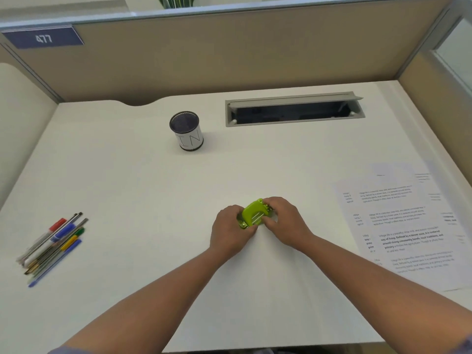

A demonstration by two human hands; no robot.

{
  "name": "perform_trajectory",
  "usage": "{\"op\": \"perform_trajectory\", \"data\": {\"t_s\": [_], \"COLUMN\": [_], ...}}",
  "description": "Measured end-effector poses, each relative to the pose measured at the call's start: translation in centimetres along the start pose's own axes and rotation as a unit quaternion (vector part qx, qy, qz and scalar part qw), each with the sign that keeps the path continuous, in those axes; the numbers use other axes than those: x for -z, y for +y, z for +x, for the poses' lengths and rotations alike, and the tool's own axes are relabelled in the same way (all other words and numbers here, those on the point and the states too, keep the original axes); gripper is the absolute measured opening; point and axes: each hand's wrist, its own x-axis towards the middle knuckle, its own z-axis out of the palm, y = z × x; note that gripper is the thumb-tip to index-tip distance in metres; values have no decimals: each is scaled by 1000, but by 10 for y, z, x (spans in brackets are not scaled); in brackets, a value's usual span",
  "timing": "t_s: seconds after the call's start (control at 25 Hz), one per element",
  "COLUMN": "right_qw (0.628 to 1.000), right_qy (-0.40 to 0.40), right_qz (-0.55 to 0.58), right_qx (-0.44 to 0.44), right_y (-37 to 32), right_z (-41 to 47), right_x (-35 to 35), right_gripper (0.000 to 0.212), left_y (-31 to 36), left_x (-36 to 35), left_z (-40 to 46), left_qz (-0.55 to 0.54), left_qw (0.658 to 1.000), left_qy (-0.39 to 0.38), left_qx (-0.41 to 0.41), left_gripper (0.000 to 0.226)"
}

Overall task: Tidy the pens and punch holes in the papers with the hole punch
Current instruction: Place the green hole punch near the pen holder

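Note:
A small green hole punch (252,216) sits on the white desk (143,190) near the middle. My left hand (229,229) grips its left end and my right hand (284,221) grips its right end, both closed around it. A white sheet (275,282) lies under my hands and the punch; its edges are hard to make out against the desk. Printed papers (401,228) lie flat at the right edge. Several pens and markers (55,245) lie bunched at the left. A mesh pen cup (186,131) with a white label stands upright at the back, with nothing visible inside.
A grey cable tray (293,109) with its lid raised is set into the desk at the back right. Beige partition walls (229,54) enclose the desk on the back and sides. A blue sign reading 477 (43,38) hangs at the upper left.

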Motion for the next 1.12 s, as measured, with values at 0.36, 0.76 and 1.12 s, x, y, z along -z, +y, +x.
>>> {"op": "perform_trajectory", "data": {"t_s": [0.36,0.76,1.12], "right_qw": [992,984,985], "right_qy": [125,172,167], "right_qz": [-6,-36,-33], "right_qx": [5,-25,-38], "right_y": [-7,16,40], "right_z": [76,197,234], "right_x": [31,41,20], "right_gripper": [37,37,38], "left_y": [41,62,35], "left_x": [51,50,29], "left_z": [103,229,276], "left_qz": [6,15,15], "left_qw": [993,993,993], "left_qy": [-43,-48,-51], "left_qx": [-110,-107,-103], "left_gripper": [40,54,53]}}
